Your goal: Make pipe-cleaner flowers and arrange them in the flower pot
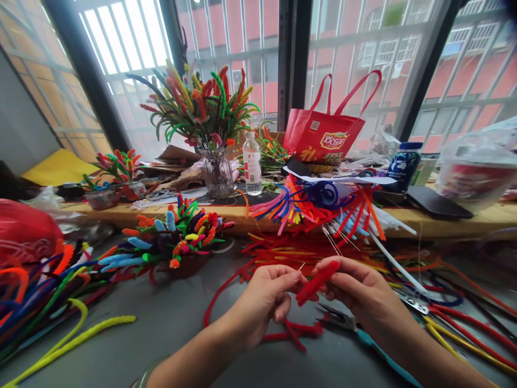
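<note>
A short, thick piece of red pipe cleaner (317, 283) slants between my two hands. My right hand (361, 285) is closed, pinching its upper end between thumb and fingers. My left hand (270, 293) is closed too, its thumb and forefinger pressed together at the lower end; the tip of a thin wire (302, 266) sticks up from that pinch. How the wire joins the red piece is hidden by the fingers. Below my hands, more red pipe cleaner (297, 330) lies on the grey table. Pliers with teal handles (369, 342) lie partly under my right arm.
Bunches of coloured pipe cleaners (181, 234) stand at left, with yellow-green ones (81, 339) nearer. A wooden ledge (428, 223) behind carries a glass vase (217, 172), a water bottle (252, 164) and a red bag (323, 137). Scissors (414, 303) lie at right.
</note>
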Available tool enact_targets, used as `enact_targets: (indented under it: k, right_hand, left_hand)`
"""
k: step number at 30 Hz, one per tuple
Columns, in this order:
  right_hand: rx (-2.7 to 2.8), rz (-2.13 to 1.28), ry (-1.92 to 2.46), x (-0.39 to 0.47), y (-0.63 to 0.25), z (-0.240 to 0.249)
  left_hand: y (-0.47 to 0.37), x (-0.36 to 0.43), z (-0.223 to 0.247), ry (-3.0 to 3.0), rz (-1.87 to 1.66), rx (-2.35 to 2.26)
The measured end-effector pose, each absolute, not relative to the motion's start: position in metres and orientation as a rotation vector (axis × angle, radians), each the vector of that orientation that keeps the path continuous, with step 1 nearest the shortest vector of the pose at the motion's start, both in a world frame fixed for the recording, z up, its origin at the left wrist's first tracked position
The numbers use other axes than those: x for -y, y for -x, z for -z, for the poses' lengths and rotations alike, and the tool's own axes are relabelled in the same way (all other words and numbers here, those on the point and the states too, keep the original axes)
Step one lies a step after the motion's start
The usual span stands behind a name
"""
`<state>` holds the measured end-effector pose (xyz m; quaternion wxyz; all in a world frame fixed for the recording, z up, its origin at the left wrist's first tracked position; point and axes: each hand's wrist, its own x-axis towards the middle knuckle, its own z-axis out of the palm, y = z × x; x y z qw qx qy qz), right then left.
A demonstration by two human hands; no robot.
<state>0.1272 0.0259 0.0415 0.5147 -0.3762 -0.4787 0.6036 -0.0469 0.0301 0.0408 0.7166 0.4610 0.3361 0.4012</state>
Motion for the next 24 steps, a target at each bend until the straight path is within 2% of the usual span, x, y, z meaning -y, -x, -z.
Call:
enact_targets:
  k: [9,24]
  right_hand:
    - [1.171,-1.489,0.682,-0.023,-0.126,-0.043]
    - [1.290,-1.258,0.785,-0.017,-0.129,-0.049]
  left_hand:
    - [0.049,-0.025,-0.054,-1.052,-0.906,-0.777]
    - [0.049,-0.018,-0.054,-1.329,-0.863,-0.937]
